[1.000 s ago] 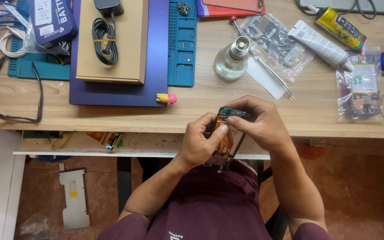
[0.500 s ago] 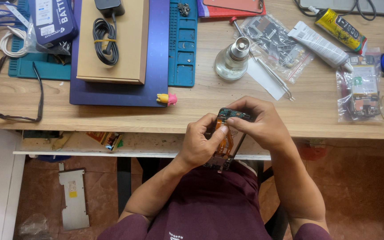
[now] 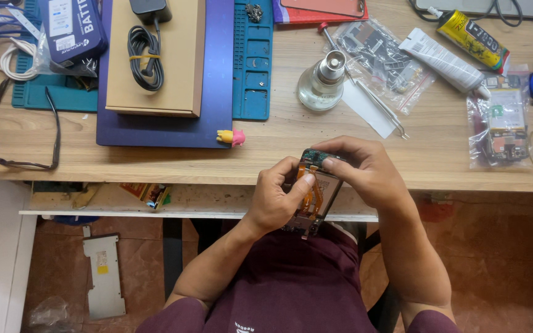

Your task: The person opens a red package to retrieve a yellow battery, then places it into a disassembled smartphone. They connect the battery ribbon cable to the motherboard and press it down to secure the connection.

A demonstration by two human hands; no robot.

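Both hands (left hand [image 3: 277, 196], right hand [image 3: 365, 171]) grip an opened phone [image 3: 314, 192].

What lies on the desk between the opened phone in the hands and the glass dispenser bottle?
Head view: bare wood between the opened phone and the glass dispenser bottle.

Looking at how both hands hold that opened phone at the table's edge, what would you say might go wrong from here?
The opened phone with orange flex cables is held by the left hand and right hand past the wooden table edge, over the lap; a slip could drop it. Fingertips pressing near the exposed cables might crease or tear them.
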